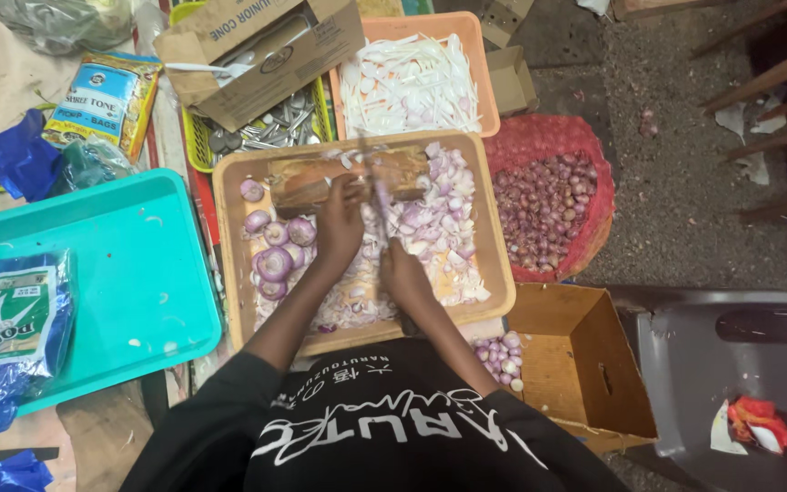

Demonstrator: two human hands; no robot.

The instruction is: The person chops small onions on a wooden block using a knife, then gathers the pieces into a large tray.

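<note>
A tan tray (499, 273) lies in front of me, filled with chopped purple onion (434, 228) and a few peeled whole onions (275, 251) at its left side. A wooden chopping block (307, 182) sits across the tray's far end. My left hand (339, 223) presses down near the block on onion that I cannot see clearly. My right hand (404, 273) grips a knife (381, 196) whose blurred blade points away from me, over the block.
An orange tray (480, 82) of pale onion slices stands beyond. A red mesh sack of small onions (544, 205) lies to the right. A teal tray (93, 273) with a blue packet is at left. An open cardboard box (580, 364) and a grey bin (685, 364) are at right.
</note>
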